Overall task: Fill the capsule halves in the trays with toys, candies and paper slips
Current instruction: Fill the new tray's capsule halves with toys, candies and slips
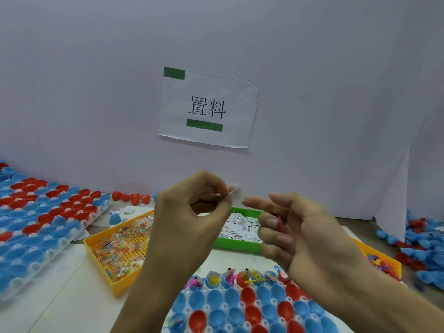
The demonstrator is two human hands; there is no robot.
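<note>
A tray of blue and red capsule halves [240, 311] lies at the bottom centre; its far row holds toys and slips. My left hand [192, 219] is raised above it and pinches a small pale wrapped piece [232, 188] between thumb and fingertips. My right hand [302, 234] hovers beside it, index finger extended toward the left, the other fingers curled round a thin pink toy [280, 223]. An orange basket of wrapped candies [122, 243] sits left of my hands. A green tray of paper slips [240, 228] lies behind them. An orange basket of toys [382, 260] shows at the right.
A second tray of capsule halves [40, 219] fills the left side. Loose red halves [129, 197] lie along the white wall, which carries a paper sign [207, 108]. A heap of blue and red halves [425, 246] lies at the far right.
</note>
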